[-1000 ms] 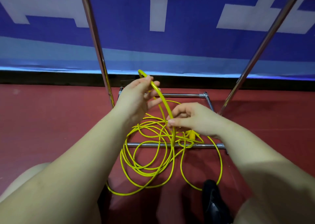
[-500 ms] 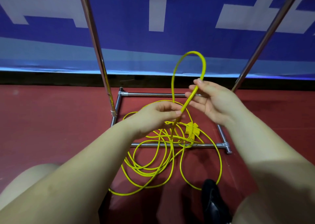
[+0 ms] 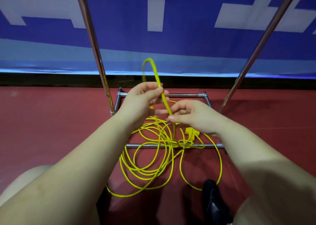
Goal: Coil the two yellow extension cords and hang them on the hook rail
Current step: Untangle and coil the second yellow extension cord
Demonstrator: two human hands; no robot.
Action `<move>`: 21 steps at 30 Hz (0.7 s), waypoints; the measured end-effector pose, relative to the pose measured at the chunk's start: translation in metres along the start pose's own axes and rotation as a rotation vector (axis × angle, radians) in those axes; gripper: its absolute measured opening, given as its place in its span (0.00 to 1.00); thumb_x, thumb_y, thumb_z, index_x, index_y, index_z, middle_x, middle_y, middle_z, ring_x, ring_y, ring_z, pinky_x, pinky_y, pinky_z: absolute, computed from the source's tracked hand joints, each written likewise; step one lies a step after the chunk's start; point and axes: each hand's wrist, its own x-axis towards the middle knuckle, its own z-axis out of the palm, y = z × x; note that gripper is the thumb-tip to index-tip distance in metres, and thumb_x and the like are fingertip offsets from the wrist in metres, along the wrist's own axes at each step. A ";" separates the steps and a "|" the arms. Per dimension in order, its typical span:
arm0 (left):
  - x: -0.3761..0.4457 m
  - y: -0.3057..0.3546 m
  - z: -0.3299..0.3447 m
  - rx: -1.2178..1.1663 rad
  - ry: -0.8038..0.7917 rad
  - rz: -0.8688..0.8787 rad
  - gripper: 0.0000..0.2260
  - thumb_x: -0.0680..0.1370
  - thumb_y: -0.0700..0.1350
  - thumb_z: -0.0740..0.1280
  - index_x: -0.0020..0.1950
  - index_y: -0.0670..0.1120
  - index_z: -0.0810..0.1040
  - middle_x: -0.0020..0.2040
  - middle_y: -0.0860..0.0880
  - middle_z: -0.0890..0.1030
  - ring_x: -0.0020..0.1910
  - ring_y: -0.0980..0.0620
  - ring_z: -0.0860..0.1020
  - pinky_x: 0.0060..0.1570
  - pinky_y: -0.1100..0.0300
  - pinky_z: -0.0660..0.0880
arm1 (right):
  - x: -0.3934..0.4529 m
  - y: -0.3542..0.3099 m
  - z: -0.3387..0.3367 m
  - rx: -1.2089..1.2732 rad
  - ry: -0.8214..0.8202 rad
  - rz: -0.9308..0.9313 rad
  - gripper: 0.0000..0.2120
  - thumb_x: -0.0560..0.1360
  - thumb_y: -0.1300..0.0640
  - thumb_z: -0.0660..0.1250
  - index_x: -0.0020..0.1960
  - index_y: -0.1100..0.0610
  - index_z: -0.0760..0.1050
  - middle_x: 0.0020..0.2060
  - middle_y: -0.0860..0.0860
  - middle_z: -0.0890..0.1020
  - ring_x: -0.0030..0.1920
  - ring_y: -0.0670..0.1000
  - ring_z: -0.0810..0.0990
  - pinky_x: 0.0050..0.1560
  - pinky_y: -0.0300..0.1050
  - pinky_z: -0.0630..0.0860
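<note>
Your left hand (image 3: 142, 101) pinches the yellow cord (image 3: 164, 98) between thumb and fingers, just below a loop that arches above the grip. Your right hand (image 3: 193, 117) pinches the same strand directly below and to the right of that grip; the two hands nearly touch. Under both grips the rest of the cord lies in loose overlapping loops on the red floor (image 3: 51, 122), draped across the near bar of the rack base (image 3: 147, 145). A yellow plug (image 3: 191, 132) sits just under your right wrist. Two slanted chrome poles (image 3: 95, 50) flank the hands, with open floor outside each. A black shoe (image 3: 213, 202) touches the nearest cord loop
</note>
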 end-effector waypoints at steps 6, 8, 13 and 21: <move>0.003 0.000 -0.003 -0.118 0.075 0.002 0.04 0.80 0.39 0.62 0.45 0.44 0.71 0.37 0.49 0.83 0.34 0.55 0.82 0.31 0.60 0.80 | -0.001 -0.006 -0.002 0.054 0.021 0.001 0.05 0.76 0.63 0.65 0.47 0.53 0.74 0.39 0.48 0.83 0.40 0.43 0.83 0.39 0.37 0.77; 0.002 0.001 -0.003 -0.076 0.024 -0.019 0.04 0.80 0.40 0.61 0.48 0.44 0.73 0.39 0.49 0.83 0.35 0.55 0.82 0.37 0.59 0.81 | -0.001 -0.009 -0.002 0.125 0.054 -0.005 0.05 0.76 0.64 0.64 0.47 0.54 0.73 0.38 0.47 0.83 0.38 0.43 0.83 0.36 0.36 0.79; -0.006 -0.015 0.003 0.256 -0.239 -0.179 0.08 0.80 0.41 0.59 0.56 0.44 0.76 0.44 0.49 0.82 0.43 0.55 0.81 0.56 0.55 0.74 | 0.000 -0.019 -0.018 0.510 0.213 -0.041 0.06 0.78 0.64 0.60 0.47 0.56 0.73 0.32 0.46 0.84 0.35 0.43 0.84 0.34 0.41 0.81; -0.006 -0.021 0.009 0.260 -0.190 -0.110 0.06 0.79 0.37 0.61 0.46 0.44 0.76 0.38 0.49 0.82 0.36 0.56 0.82 0.42 0.62 0.79 | 0.002 -0.016 -0.028 0.683 0.305 -0.058 0.04 0.79 0.60 0.59 0.48 0.55 0.73 0.41 0.49 0.83 0.43 0.47 0.84 0.40 0.42 0.81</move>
